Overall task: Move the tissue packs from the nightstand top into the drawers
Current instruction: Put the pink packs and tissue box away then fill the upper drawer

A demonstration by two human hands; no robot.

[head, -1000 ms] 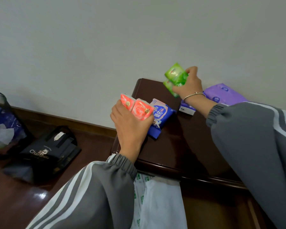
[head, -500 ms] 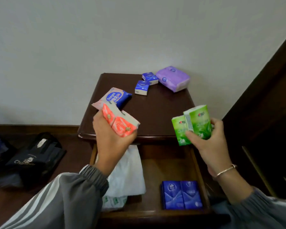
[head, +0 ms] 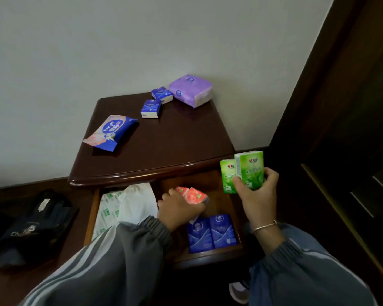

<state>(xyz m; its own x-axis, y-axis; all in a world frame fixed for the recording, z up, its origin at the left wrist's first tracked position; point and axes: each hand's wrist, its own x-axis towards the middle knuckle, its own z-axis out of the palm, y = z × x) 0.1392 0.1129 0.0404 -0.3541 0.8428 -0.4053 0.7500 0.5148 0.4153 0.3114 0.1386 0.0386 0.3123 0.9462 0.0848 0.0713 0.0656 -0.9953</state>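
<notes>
My left hand [head: 179, 209] grips two red tissue packs [head: 194, 195] low inside the open top drawer [head: 210, 256] of the dark wooden nightstand [head: 159, 149]. My right hand [head: 255, 193] holds two green tissue packs [head: 243, 171] above the drawer's right side. Two blue packs [head: 211, 234] lie in the drawer's front right corner. On the nightstand top lie a blue and pink wipes pack [head: 112, 132], two small blue packs [head: 156, 102] and a large purple pack [head: 190, 90].
A white plastic bag with green print [head: 124, 206] fills the drawer's left half. A black bag [head: 33, 226] sits on the floor to the left. Dark wooden furniture [head: 345, 129] stands close on the right. The wall is right behind the nightstand.
My left hand has dropped from above the nightstand's front edge down into the drawer with the red packs. My right hand has carried the green packs a little to the right.
</notes>
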